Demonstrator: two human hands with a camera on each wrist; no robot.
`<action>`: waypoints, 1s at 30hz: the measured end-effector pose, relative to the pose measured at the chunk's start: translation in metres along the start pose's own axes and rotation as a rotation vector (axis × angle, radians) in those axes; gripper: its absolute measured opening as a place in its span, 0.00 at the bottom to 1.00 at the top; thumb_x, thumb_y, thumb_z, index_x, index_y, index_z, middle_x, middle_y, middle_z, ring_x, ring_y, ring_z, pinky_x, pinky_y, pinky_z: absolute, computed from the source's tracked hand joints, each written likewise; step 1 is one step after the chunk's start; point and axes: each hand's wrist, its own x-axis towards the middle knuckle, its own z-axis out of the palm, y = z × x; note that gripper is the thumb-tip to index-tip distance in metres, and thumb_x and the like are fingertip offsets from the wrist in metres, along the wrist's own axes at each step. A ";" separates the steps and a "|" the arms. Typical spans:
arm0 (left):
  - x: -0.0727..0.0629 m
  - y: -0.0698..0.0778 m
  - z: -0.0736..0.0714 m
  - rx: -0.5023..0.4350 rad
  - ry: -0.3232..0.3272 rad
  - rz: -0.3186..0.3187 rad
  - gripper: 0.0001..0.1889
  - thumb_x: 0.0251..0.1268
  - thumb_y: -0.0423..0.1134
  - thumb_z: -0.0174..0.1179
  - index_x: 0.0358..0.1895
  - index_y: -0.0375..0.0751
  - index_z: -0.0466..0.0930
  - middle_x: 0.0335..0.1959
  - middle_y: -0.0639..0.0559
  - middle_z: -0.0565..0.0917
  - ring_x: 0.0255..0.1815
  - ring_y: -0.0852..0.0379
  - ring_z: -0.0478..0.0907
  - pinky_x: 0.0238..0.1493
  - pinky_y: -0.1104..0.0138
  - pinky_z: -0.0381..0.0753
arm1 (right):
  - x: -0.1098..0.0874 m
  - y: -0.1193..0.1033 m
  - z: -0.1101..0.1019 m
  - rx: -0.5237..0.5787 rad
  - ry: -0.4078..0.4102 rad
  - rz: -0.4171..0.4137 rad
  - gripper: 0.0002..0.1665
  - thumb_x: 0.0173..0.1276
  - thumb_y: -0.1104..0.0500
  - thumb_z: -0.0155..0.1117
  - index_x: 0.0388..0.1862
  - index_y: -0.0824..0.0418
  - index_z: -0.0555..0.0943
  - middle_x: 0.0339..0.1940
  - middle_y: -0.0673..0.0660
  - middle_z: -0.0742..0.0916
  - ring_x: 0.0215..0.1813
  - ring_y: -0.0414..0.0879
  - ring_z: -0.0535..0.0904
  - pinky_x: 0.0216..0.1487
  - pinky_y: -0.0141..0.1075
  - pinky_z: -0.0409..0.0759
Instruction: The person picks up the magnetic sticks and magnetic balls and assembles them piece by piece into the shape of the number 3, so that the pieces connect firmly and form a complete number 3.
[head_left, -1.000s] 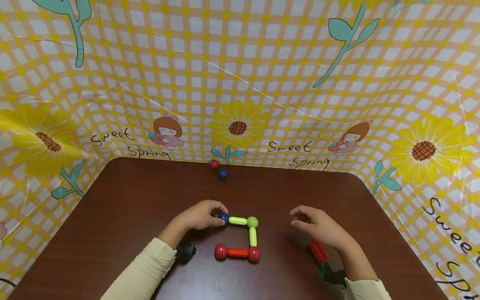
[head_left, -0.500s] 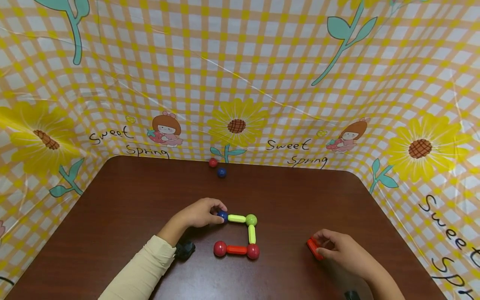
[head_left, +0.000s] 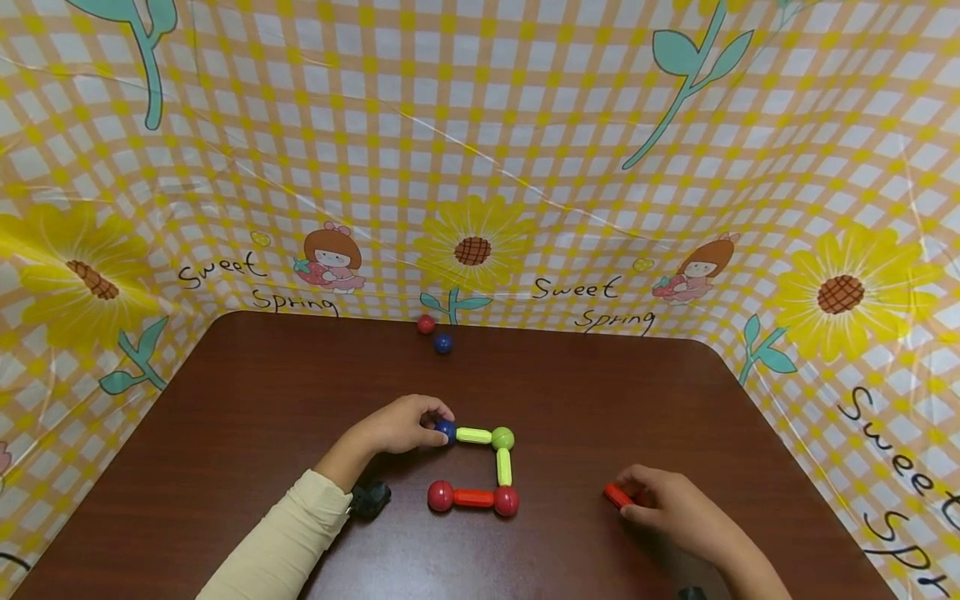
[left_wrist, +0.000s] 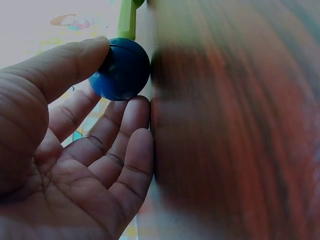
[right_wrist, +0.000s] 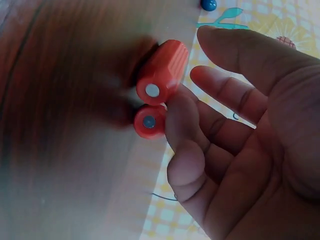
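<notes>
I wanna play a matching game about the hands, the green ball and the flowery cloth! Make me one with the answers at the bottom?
1. left hand
2. green ball
3. right hand
4. flowery cloth

A. where two yellow-green sticks meet
B. behind the table
C. next to two loose red sticks
D. pinching a blue ball

Pairs: 1-D, 2-A, 3-C, 4-B

Looks like a makeshift indoor recording booth; too enclosed to pin down as home, office or lab. Screened off beyond the hands point(head_left: 402, 427) and out to either side by a creased gingham sheet point(head_left: 480, 125), printed with sunflowers point(head_left: 840, 293), cartoon girls point(head_left: 332, 260) and "Sweet Spring" lettering point(head_left: 576, 289). Furnished, beneath the hands, with a dark wood-grain tabletop point(head_left: 570, 383), rounded at the far corners. Equipped too with a black wrist camera point(head_left: 371, 500) by the left sleeve cuff point(head_left: 330, 493).
</notes>
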 end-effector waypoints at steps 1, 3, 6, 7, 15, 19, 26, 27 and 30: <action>0.000 0.000 0.000 0.001 -0.001 0.002 0.11 0.64 0.36 0.67 0.48 0.43 0.82 0.35 0.56 0.80 0.36 0.58 0.74 0.37 0.66 0.76 | 0.001 -0.001 0.001 -0.008 0.000 -0.004 0.16 0.66 0.56 0.70 0.50 0.58 0.80 0.36 0.48 0.84 0.36 0.36 0.77 0.34 0.33 0.76; 0.000 0.000 0.000 0.003 0.001 -0.002 0.11 0.64 0.36 0.67 0.48 0.43 0.82 0.35 0.56 0.80 0.37 0.58 0.74 0.37 0.66 0.76 | 0.002 -0.002 0.002 -0.039 0.012 -0.017 0.15 0.65 0.58 0.71 0.49 0.58 0.80 0.34 0.46 0.84 0.34 0.35 0.76 0.33 0.33 0.75; 0.000 0.001 0.000 0.004 0.000 0.002 0.11 0.65 0.36 0.67 0.48 0.42 0.82 0.36 0.56 0.80 0.36 0.58 0.74 0.37 0.66 0.76 | 0.004 -0.002 0.005 -0.092 0.034 -0.026 0.14 0.63 0.60 0.72 0.47 0.57 0.80 0.31 0.44 0.82 0.32 0.34 0.74 0.32 0.33 0.73; 0.000 0.001 0.000 0.004 0.000 0.003 0.11 0.64 0.36 0.67 0.48 0.42 0.82 0.35 0.56 0.80 0.36 0.58 0.74 0.36 0.66 0.76 | 0.004 -0.003 0.006 -0.104 0.038 -0.024 0.14 0.62 0.61 0.72 0.46 0.57 0.80 0.29 0.44 0.81 0.30 0.34 0.73 0.31 0.32 0.72; 0.001 0.000 -0.001 0.000 0.001 0.003 0.11 0.64 0.36 0.67 0.48 0.42 0.82 0.36 0.56 0.80 0.37 0.58 0.75 0.36 0.66 0.76 | 0.008 -0.003 0.008 -0.126 0.034 -0.017 0.13 0.62 0.64 0.71 0.44 0.56 0.80 0.28 0.43 0.80 0.29 0.34 0.72 0.30 0.33 0.71; 0.001 0.001 -0.001 -0.002 0.002 -0.001 0.11 0.64 0.36 0.67 0.48 0.41 0.82 0.36 0.56 0.80 0.36 0.58 0.75 0.36 0.66 0.76 | 0.010 -0.004 0.004 -0.092 0.021 -0.034 0.12 0.64 0.63 0.70 0.44 0.56 0.80 0.30 0.44 0.82 0.31 0.35 0.74 0.31 0.33 0.73; 0.000 0.000 -0.001 -0.008 0.005 -0.006 0.11 0.64 0.36 0.67 0.49 0.42 0.82 0.36 0.56 0.80 0.37 0.58 0.75 0.36 0.66 0.76 | 0.026 -0.017 0.000 -0.046 0.061 -0.058 0.08 0.68 0.61 0.68 0.45 0.56 0.81 0.34 0.47 0.83 0.31 0.38 0.74 0.29 0.33 0.75; 0.000 0.000 -0.001 -0.010 0.005 -0.008 0.11 0.65 0.36 0.67 0.49 0.42 0.82 0.36 0.56 0.80 0.37 0.58 0.75 0.36 0.66 0.77 | 0.029 -0.019 0.000 -0.031 0.064 -0.058 0.08 0.68 0.61 0.67 0.45 0.56 0.81 0.35 0.48 0.83 0.31 0.38 0.75 0.30 0.33 0.76; 0.000 -0.001 0.000 -0.018 0.001 -0.010 0.11 0.65 0.36 0.67 0.49 0.43 0.82 0.36 0.56 0.80 0.37 0.58 0.75 0.35 0.66 0.77 | 0.039 -0.025 0.002 0.003 0.078 -0.056 0.08 0.69 0.60 0.66 0.46 0.55 0.81 0.38 0.50 0.85 0.34 0.40 0.77 0.32 0.34 0.78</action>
